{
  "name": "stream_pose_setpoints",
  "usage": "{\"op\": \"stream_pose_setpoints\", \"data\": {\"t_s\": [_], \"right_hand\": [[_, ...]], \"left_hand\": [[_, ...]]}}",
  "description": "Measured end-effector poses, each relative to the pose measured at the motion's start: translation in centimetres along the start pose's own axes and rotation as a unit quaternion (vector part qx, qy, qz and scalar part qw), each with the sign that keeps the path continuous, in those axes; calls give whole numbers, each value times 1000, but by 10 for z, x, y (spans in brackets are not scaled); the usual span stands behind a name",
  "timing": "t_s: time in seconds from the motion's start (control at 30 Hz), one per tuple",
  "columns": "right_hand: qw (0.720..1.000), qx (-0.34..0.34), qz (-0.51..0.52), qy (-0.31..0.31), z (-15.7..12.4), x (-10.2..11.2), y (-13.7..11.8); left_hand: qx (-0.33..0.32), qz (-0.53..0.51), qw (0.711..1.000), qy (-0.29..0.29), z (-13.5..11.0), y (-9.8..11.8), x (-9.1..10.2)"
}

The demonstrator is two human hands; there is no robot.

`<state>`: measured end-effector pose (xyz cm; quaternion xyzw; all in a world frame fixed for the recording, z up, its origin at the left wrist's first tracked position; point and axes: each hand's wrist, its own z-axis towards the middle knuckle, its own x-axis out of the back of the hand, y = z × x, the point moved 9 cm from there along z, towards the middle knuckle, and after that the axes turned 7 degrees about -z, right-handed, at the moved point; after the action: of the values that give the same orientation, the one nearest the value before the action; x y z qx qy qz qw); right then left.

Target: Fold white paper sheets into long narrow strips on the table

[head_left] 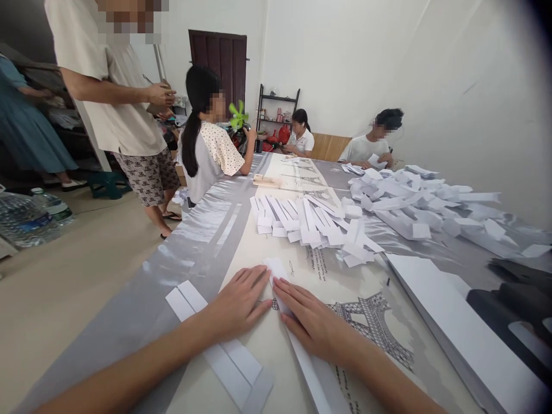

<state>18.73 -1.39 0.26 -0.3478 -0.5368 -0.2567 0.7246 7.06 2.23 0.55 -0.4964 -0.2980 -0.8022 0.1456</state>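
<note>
A folded white paper strip point(308, 374) lies lengthwise in front of me on the printed tablecloth. My left hand point(241, 302) rests on the table with fingers stretched out, their tips at the strip's far end. Flat along the same strip lies my right hand point(314, 319), its fingers extended and pressing on the paper. Under my left forearm are a few more folded strips point(235, 368), partly hidden by the arm. Beyond both hands sits a heap of folded paper strips point(310, 221).
A larger pile of folded papers point(414, 201) covers the table's right side. White sheets point(448, 316) lie to my right beside a dark object point(509, 299). Several people are around the table; one holds a green fan point(238, 115). Water bottles point(30, 218) stand on the floor.
</note>
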Motion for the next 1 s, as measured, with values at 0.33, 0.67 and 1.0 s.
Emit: {"op": "stream_pose_setpoints", "data": {"t_s": [0.33, 0.67, 1.0], "right_hand": [[999, 13, -41, 6, -2, 2, -2], [998, 23, -63, -14, -6, -5, 0], [996, 35, -82, -21, -7, -11, -2]], "left_hand": [[10, 29, 999, -39, 4, -4, -5], [16, 5, 1000, 7, 13, -7, -2], [19, 3, 1000, 14, 14, -6, -1]]}}
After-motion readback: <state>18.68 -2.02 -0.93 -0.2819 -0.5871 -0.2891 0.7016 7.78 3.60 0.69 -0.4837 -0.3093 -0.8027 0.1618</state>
